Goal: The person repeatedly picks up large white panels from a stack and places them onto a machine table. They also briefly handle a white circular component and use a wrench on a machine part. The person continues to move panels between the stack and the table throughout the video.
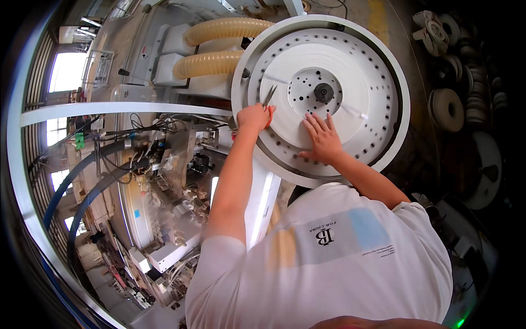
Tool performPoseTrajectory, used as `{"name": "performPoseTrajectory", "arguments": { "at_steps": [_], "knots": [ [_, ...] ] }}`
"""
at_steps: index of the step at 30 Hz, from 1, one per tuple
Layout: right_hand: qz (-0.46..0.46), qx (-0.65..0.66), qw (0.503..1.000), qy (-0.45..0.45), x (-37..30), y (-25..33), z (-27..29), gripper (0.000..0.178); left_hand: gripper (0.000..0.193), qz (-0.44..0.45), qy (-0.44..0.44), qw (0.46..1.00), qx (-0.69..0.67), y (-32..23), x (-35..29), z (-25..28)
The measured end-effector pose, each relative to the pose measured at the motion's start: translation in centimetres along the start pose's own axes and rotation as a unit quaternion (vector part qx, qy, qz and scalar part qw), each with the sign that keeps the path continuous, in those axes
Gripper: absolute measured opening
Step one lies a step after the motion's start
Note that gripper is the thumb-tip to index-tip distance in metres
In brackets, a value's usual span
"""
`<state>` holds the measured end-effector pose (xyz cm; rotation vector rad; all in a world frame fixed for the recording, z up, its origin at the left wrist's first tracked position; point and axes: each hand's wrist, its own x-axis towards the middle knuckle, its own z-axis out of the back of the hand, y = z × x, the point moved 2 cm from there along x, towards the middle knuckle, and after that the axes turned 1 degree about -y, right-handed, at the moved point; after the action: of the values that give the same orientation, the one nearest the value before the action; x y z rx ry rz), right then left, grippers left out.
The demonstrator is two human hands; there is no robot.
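My left hand (253, 117) is closed round the handles of a pair of scissors (269, 97), red at the grips, with the blades pointing away from me over the left side of a large round white machine. Inside its raised rim (404, 98) lies a flat disc (383, 104) with rings of dark holes, and on it a wide white roll (282, 118). Fingers spread, my right hand (322, 140) rests flat on the roll's near part. At the roll's middle, a perforated hub (298, 88) carries a black knob (324, 92).
Two ribbed yellowish hoses (219, 32) run to the machine's far left. A white frame bar (126, 107) crosses on the left, above machinery with cables and blue hoses (90, 203). Several rolls (446, 109) stand in the dim area on the right.
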<state>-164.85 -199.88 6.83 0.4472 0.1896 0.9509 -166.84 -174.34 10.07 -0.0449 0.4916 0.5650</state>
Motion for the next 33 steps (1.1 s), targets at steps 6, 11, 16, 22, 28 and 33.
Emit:
{"name": "performPoseTrajectory", "arguments": {
  "at_steps": [6, 11, 16, 22, 28, 33],
  "knots": [
    [0.057, -0.002, 0.998, 0.017, -1.6, -3.3, 1.1, 0.088, 0.067, 0.043, -0.002, 0.999, -0.026, 0.0, 0.2, -3.0],
    [0.067, 0.049, 0.996, -0.012, -1.7, -4.3, 1.7, 0.079, 0.067, 0.039, -0.06, 0.991, -0.112, 0.2, -1.1, -2.4],
    [-0.086, 0.085, 0.981, -0.152, 0.2, -10.2, 2.8, 0.064, 0.055, 0.059, -0.032, 0.88, -0.469, 0.1, -7.9, -2.6],
    [-0.018, -0.169, 0.984, -0.047, 3.8, -18.9, 2.9, 0.017, 0.047, 0.038, -0.042, 0.747, -0.662, -0.9, -16.5, -9.4],
    [-0.266, 0.427, 0.856, -0.12, 8.3, -14.1, 9.1, 0.027, 0.05, 0.095, -0.076, 0.704, -0.7, -1.3, -23.3, -15.9],
    [0.064, 0.667, 0.707, -0.227, 14.0, -1.6, 18.4, 0.03, 0.049, 0.143, -0.101, 0.686, -0.706, -1.3, -28.7, -19.3]
  ]
}}
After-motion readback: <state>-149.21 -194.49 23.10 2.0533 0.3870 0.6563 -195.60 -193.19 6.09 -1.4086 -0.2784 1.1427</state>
